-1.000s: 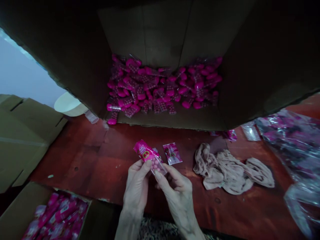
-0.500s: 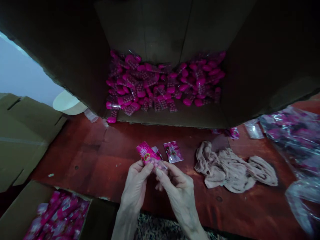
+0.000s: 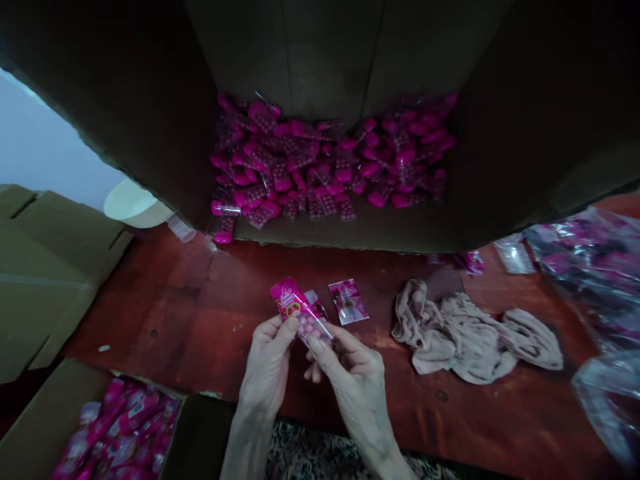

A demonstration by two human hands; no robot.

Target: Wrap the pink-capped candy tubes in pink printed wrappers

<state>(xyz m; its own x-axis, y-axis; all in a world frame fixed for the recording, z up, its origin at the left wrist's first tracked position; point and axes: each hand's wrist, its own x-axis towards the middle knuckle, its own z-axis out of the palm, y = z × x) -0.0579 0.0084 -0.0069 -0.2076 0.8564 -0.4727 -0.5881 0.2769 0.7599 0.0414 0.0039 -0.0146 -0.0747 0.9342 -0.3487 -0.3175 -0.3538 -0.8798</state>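
Between my hands is a small clear container of pink candy balls [image 3: 309,328] with a bright pink printed wrapper [image 3: 289,298] at its upper left end. My left hand [image 3: 270,360] pinches it from the left, thumb on top near the wrapper. My right hand [image 3: 353,370] holds the lower right end between thumb and fingers. Just beyond lie a flat pink packet [image 3: 349,302] and a second one [image 3: 316,303], partly hidden behind the held container.
A large open cardboard box [image 3: 340,233] holds many clear, pink-capped containers [image 3: 280,173]. Lower left, another box [image 3: 45,413] holds pink-wrapped pieces [image 3: 125,427]. A crumpled beige cloth [image 3: 470,333] and a clear plastic bag with pink contents [image 3: 595,267] lie right; a white bowl [image 3: 135,207] stands left.
The container has turned slightly in my fingers, and more of its clear part with the pink balls shows. Both hands still grip it. The view has shifted a little.
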